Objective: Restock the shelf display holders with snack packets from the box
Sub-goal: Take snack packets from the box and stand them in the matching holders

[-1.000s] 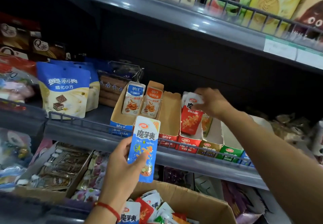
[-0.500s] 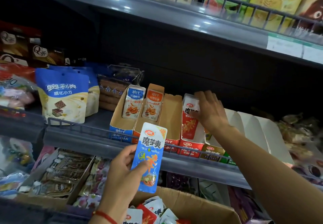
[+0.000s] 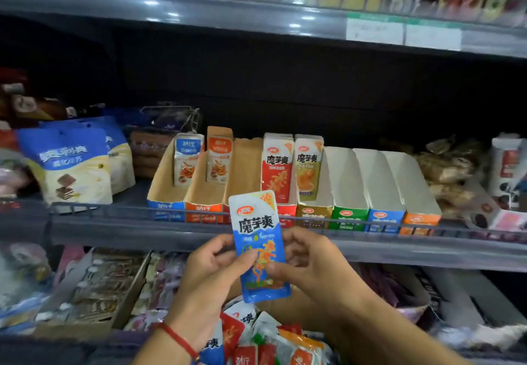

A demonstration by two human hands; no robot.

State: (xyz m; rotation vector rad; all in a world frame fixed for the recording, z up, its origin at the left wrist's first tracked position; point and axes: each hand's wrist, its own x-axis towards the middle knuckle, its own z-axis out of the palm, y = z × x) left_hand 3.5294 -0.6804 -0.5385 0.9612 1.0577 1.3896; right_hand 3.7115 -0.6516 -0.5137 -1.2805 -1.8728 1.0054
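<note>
Blue snack packet held upright in front of the shelf rail, pinched on both sides: left hand grips its left edge with thumb across the face, right hand grips the right edge, thumb on the lower front. Both forearms rise from the bottom of view over the box of mixed packets; a red string circles the left wrist. The packet is blue and white with bold dark characters and an orange food picture; behind it the row of cardboard display holders stands on the shelf, with a red packet and a tan packet upright in neighbouring slots.
</note>
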